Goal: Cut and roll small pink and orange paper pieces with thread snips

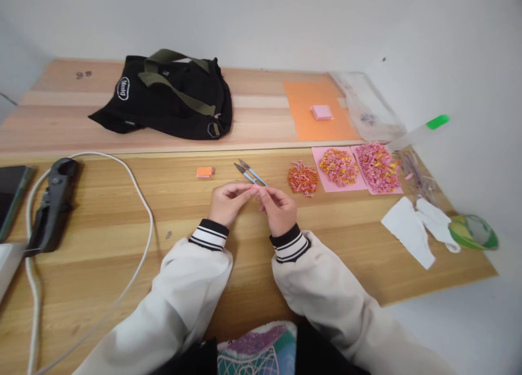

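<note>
Wooden table [179, 195]: left hand [229, 203] and right hand [279, 207] pinching one small pink piece [255, 187], just near of scissors [246, 174]; three heaps [338, 167] at right, seemingly done; small paper stack [204, 172], left, seemingly yet unused.

Head camera: I look forward and down from the wearer's head.
Sleeves [191, 288]: nearest me, bottom edge.
Left hand [227, 202], right hand [280, 207]: close, seen from above.
Table [249, 244]: I look across it to the wall [261, 26].
</note>
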The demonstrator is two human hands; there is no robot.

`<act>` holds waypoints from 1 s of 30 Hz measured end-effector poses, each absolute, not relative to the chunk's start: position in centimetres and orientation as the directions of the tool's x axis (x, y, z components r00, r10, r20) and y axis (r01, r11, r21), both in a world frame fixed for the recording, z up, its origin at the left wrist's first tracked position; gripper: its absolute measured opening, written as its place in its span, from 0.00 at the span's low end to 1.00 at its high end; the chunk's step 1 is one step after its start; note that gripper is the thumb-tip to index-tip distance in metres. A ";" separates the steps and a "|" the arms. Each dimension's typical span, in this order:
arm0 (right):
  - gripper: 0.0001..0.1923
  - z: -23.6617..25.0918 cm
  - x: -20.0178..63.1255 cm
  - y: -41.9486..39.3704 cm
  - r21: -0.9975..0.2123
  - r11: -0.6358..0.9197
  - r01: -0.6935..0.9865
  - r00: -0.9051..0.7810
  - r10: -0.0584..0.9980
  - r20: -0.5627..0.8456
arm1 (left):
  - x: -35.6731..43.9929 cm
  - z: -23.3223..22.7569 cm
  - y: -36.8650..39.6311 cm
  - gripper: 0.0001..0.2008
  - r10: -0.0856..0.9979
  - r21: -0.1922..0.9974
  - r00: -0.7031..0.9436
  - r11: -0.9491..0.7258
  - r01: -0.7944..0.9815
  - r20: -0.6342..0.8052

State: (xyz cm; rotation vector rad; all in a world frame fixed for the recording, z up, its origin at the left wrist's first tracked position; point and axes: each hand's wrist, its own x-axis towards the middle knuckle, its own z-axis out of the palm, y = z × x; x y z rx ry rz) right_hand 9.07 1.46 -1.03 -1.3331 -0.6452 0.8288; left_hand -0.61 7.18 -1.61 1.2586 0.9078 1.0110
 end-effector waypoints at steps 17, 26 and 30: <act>0.11 -0.9 9.1 1.4 -0.992 0.003 -0.122 0.564 0.823 -0.067 | -0.7 -1.0 7.2 0.10 0.936 0.994 0.352 0.055 -0.090 -0.020; 0.10 -1.1 9.1 1.4 -0.991 0.017 -0.136 0.552 0.831 -0.061 | -0.6 -1.3 7.2 0.08 0.950 0.995 0.313 0.043 -0.092 -0.012; 0.10 -1.2 9.1 1.4 -0.989 0.012 -0.147 0.557 0.827 -0.073 | -0.6 -1.4 7.2 0.09 0.951 0.996 0.308 0.052 -0.077 -0.026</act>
